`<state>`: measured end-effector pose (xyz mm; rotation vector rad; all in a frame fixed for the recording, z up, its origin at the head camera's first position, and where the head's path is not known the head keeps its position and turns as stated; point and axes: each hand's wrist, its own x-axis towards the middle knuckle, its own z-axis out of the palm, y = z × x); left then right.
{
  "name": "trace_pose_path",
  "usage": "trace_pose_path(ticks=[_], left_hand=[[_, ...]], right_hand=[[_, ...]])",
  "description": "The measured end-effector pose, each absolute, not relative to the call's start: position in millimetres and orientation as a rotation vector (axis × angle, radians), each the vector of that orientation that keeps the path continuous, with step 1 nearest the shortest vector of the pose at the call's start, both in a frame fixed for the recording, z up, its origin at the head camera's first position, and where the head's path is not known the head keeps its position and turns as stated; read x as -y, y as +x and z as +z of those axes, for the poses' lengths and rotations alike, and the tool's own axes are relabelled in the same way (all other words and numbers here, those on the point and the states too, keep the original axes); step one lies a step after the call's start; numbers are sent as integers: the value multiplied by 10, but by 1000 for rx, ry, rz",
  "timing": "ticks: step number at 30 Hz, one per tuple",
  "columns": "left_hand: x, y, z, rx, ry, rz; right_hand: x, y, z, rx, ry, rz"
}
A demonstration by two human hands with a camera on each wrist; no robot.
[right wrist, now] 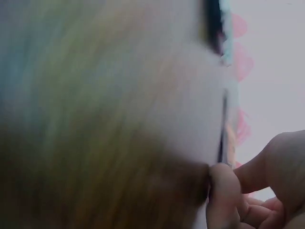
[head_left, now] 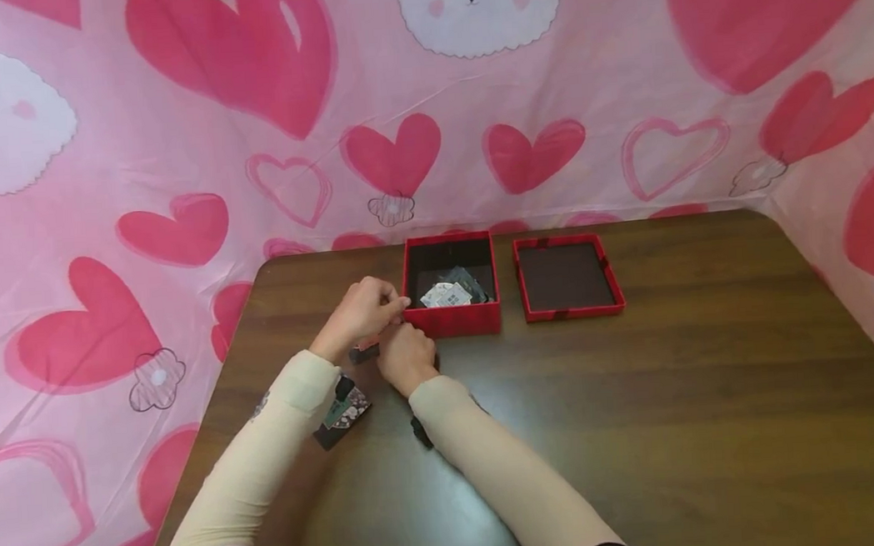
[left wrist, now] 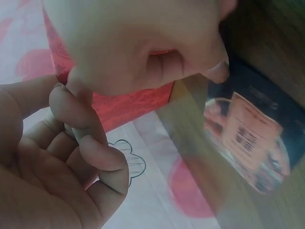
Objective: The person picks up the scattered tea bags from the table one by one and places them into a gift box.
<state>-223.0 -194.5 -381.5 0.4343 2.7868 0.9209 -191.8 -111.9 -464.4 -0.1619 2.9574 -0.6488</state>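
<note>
My left hand is by the near left corner of the red box, its thumb and fingers curled. Crossing in front of it, my right hand is bent over the table. In the left wrist view the fingertips of both hands come together; I cannot tell what is between them. A dark flat packet with flowers and an orange label lies close beside the right hand, a fingertip overlapping its corner. A second dark packet with a green and floral front lies by the left forearm.
Small packets with white labels lie inside the box. Right of it is the red-rimmed lid, its dark inside facing up. A small black thing shows beside the right forearm. A pink heart-patterned cloth hangs behind the wooden table.
</note>
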Motion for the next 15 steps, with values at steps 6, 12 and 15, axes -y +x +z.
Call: trace_pose_path(ticks=[6, 12, 15], left_hand=[[1914, -2223, -3863, -2809, 494, 933], [1921, -2240, -3856, -2796, 449, 946], [1946, -2246, -3865, -2793, 436, 940]], right_hand=[[1076, -1815, -4649, -2853, -94, -1080], [1018, -1806, -4682, -2796, 8, -1372], [996, -1794, -4689, -2689, 51, -1531]])
